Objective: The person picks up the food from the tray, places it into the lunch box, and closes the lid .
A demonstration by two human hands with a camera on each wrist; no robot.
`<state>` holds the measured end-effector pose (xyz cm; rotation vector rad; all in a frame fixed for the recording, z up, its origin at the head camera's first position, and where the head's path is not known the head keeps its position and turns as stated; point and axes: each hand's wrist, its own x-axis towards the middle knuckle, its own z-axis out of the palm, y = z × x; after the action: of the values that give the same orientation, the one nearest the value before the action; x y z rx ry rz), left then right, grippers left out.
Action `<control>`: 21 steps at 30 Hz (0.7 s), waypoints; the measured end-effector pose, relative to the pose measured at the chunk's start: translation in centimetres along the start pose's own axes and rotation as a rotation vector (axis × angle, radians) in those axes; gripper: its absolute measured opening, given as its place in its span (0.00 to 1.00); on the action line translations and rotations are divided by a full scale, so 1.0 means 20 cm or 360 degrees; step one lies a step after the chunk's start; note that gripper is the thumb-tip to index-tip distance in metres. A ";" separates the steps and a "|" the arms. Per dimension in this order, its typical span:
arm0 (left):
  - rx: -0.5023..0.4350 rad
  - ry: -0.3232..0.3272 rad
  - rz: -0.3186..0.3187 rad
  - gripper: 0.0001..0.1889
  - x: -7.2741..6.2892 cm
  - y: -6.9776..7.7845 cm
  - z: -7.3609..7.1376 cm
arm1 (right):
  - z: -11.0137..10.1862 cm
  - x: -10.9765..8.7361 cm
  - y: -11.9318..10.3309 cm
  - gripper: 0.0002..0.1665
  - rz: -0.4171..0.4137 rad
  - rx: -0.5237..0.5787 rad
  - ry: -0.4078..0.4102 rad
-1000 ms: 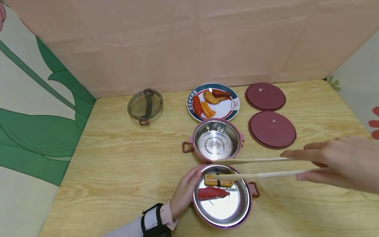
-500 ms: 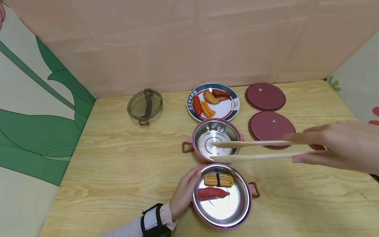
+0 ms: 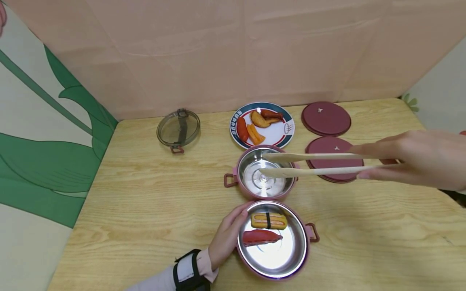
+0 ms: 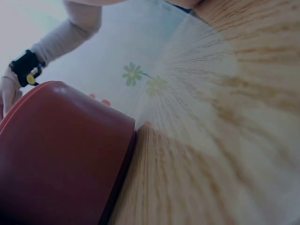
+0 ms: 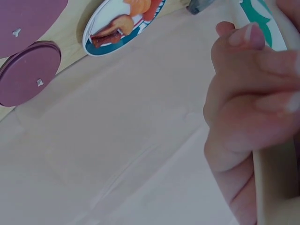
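Note:
In the head view, my left hand (image 3: 228,234) holds the left side of the near pink pot (image 3: 308,252), thumb near the rim. Inside that pot lie a yellow toy food piece (image 3: 276,221) with a black band and a red toy piece (image 3: 262,237). My right hand (image 3: 418,159) grips pale wooden tongs (image 3: 313,171), their two arms apart with nothing between the tips. The tips hang over the second pink pot (image 3: 263,176), whose visible inside is bare metal. The right wrist view shows curled right fingers (image 5: 253,108) around the tongs.
Behind the pots, a plate (image 3: 282,139) carries several toy foods, including a drumstick (image 3: 273,116). Two dark red lids (image 3: 326,118) lie at the right, the nearer one partly behind the tongs. A glass lid (image 3: 171,129) lies at the back left.
My right hand and the tongs have moved away from above the near pot, backward over the second pot. The yellow piece stays in the near pot. My left hand has not moved.

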<state>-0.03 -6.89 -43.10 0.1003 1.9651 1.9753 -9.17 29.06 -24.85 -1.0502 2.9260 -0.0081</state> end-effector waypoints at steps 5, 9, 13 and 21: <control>-0.0024 -0.0007 -0.0006 0.23 0.00 0.01 0.00 | -0.02 0.04 0.02 0.30 -0.0057 0.0042 0.0037; -0.0006 0.0002 0.0017 0.23 0.00 0.01 0.00 | -0.03 0.07 0.03 0.28 -0.0138 0.0099 0.0111; 0.0018 0.0018 0.0029 0.23 0.00 0.01 0.00 | -0.04 0.10 0.03 0.28 -0.0134 0.0127 0.0085; 0.0007 0.0014 0.0003 0.23 0.00 0.01 0.01 | -0.07 0.17 0.03 0.29 0.0058 0.0106 -0.0098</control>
<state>0.03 -6.80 -42.88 0.0948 1.9757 1.9757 -12.26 27.28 -23.49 -0.9698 2.8678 -0.0699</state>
